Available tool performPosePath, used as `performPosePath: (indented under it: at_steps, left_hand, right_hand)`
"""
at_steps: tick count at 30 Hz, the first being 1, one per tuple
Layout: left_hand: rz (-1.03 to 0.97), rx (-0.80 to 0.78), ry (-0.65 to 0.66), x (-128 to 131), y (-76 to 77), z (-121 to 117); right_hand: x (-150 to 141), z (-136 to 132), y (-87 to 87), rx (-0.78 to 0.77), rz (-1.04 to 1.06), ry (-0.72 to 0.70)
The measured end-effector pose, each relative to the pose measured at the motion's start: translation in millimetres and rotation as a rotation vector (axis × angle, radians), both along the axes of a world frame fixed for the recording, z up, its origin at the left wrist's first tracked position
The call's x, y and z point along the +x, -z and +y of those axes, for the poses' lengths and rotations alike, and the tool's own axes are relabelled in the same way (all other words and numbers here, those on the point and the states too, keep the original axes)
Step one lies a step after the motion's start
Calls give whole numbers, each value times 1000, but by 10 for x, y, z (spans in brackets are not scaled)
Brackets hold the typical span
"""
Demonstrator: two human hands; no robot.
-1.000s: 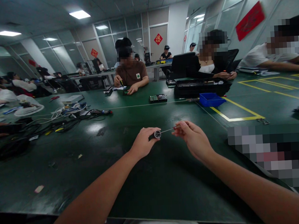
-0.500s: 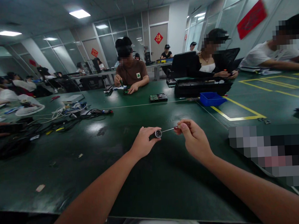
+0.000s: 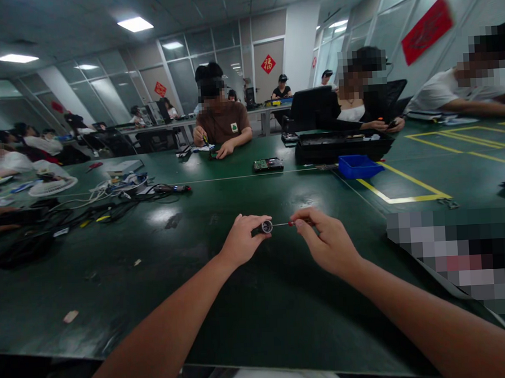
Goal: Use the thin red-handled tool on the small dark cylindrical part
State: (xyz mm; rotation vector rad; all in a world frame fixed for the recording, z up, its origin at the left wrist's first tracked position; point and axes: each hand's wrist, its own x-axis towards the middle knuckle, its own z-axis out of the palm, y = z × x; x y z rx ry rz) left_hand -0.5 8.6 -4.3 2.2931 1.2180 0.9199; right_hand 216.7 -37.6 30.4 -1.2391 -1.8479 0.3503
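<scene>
Dark cylinder [image 3: 266,227], its pale-rimmed open end showing, sits above the green table [image 3: 285,322] — pinched by the left hand [image 3: 240,241] between thumb and fingers. Thin-shafted screwdriver [image 3: 291,223] points at it from the right, its handle pinched in the right hand [image 3: 330,238]; whether the tip touches, I cannot tell. Farther back lies a blue bin [image 3: 360,166].
</scene>
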Motion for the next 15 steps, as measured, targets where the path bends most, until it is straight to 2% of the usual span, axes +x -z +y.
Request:
performPosePath:
  at_steps: [7, 15]
  left_hand:
    - [17, 4, 13, 7, -9, -14]
    - [21, 10, -10, 15, -29, -11]
  right_hand:
    - [-20, -2, -13, -71, -19, 67]
    - [-28, -6, -13, -72, -1, 14]
